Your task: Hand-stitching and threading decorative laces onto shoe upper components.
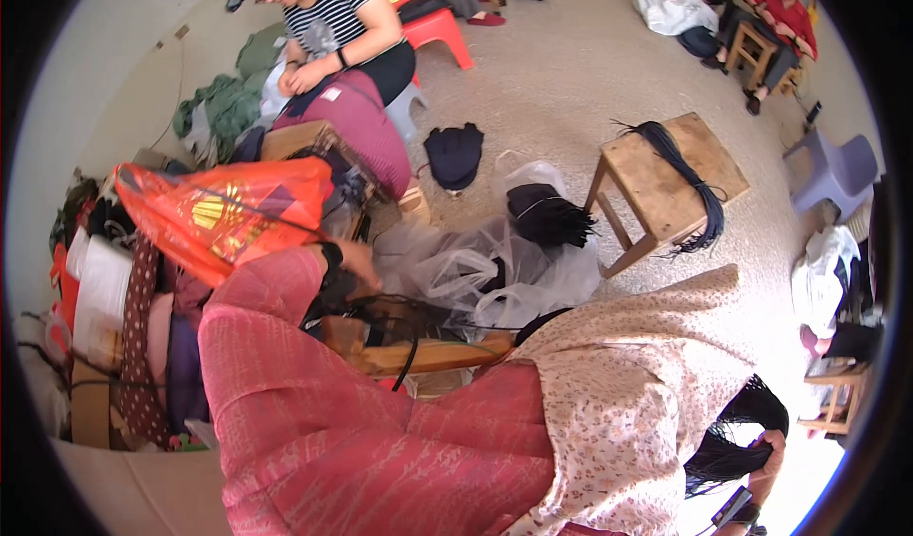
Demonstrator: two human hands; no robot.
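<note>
The right hand (768, 455) is closed around a bundle of black strands (737, 431), low beside the floral skirt (628, 384). It looks light, limp and slippery, best gripped mid-bundle. The left hand (357, 262) reaches behind the orange bag (228, 214); I cannot tell its grip.

Floor (571, 70): pale, speckled, bare in the middle. A wooden stool (666, 179) stands on it at right, carrying a bundle of black strands (689, 184) that overhangs both edges. Beside the stool lie clear plastic bags (495, 270) with a black bundle (547, 214) on top. A dark cap (454, 154) lies further up. A red plastic stool (433, 18) and a grey one (407, 110) stand near the top. A lilac chair (837, 170) stands at far right.
</note>
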